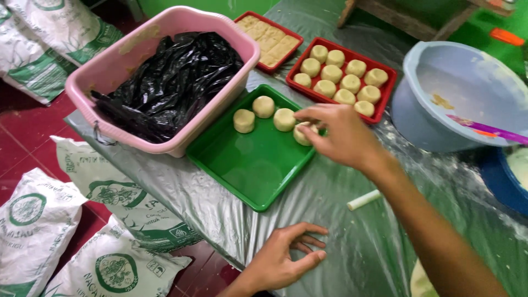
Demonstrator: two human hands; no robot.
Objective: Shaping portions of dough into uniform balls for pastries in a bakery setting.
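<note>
So the right hand [341, 135] has its grip pinched on a pale round dough ball [303, 133] at the square green plastic tray's [250, 165] far right edge; left hand [286, 258] rests loosely open on the plastic-covered surface [352, 247].

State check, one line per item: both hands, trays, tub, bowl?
right hand: fingers on a dough piece in the green tray
left hand: empty, resting on the plastic sheet
green tray: four pieces, mostly bare
red tray: full of pieces
pink tub: holds a crumpled black bag
blue bowl: nearly empty, floury
</note>
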